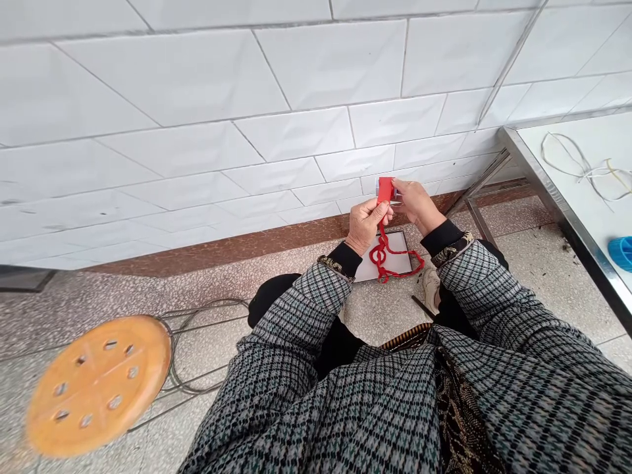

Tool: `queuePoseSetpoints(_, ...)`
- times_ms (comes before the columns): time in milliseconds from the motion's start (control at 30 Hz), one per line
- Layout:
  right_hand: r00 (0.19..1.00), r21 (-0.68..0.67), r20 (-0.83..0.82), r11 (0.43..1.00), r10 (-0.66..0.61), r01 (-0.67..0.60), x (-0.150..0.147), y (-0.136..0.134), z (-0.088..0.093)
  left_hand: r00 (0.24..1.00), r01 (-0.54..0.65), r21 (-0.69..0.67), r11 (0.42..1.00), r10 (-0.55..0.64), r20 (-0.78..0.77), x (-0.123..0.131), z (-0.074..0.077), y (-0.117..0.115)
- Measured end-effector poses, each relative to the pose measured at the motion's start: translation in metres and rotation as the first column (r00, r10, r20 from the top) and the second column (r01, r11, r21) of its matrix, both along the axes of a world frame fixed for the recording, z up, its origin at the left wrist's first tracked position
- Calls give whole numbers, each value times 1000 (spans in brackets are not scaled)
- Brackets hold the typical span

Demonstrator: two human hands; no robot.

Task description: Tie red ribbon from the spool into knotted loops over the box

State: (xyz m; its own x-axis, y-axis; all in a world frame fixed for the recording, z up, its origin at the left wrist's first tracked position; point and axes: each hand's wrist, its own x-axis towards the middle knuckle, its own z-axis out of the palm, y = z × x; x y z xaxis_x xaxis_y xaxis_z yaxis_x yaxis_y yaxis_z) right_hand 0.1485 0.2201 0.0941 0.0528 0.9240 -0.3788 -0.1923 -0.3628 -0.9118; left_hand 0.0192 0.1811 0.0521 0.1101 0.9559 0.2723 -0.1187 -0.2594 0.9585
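Both of my hands are raised in front of the tiled wall, close together around a red strip point(384, 189). My left hand point(366, 222) pinches its lower end between thumb and fingers. Higher up, my right hand point(413, 199) has its fingers closed at the strip's right edge, by a small bluish piece that is mostly hidden. Knotted red cord point(379, 255) hangs down from my left hand in loops. Behind the cord, a flat white panel with a dark edge point(397, 243) lies low down near my feet.
At left stands an orange stool point(99, 385) with holes in its seat and thin metal legs. A metal-edged table point(548, 174) at right bears white wires point(587, 172) and a blue round object point(620, 253). The white tiled wall point(326, 66) rises ahead above the speckled floor.
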Motion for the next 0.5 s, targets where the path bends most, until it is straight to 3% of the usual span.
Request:
queuePoseSetpoints(200, 999, 29, -21, 999, 25, -25, -1, 1, -10, 989, -97, 133, 986, 110, -98, -3, 3, -3)
queuePoseSetpoints(333, 990, 25, -130, 998, -55, 59, -1, 6, -21, 959, 15, 173, 985, 35, -282, 3, -9, -2)
queuePoseSetpoints(400, 979, -30, -184, 996, -92, 88, -1, 8, -24, 908, 45, 166, 985, 29, -418, 7, -21, -1)
queuePoseSetpoints(500, 973, -136, -209, 988, -102, 74, 2, 11, -24, 773, 43, 122, 992, 44, -633, 10, -35, 4)
